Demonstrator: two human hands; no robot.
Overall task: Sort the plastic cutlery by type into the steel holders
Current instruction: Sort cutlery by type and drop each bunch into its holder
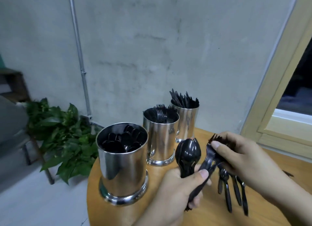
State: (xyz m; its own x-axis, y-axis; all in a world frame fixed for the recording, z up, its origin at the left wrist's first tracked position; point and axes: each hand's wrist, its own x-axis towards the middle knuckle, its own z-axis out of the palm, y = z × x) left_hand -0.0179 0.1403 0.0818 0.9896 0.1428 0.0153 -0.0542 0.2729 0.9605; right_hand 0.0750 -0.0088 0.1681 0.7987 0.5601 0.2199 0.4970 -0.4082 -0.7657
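Three steel holders stand in a row on a round wooden table (211, 215). The nearest holder (122, 168) contains black spoons, the middle holder (160, 139) black forks, the far holder (185, 121) black knives. My left hand (175, 190) grips a bundle of black spoons (188, 154) by their handles, bowls up. My right hand (243, 156) holds a bunch of black forks (217, 142) and pinches one fork (209, 160) with the thumb, drawing it from the left hand's bundle. Handles of the forks (236, 193) hang down below the right hand.
A leafy green plant (64, 139) grows left of the table, below its edge. A grey concrete wall with a metal conduit (79, 56) stands behind. A wooden window frame (276, 94) lies to the right.
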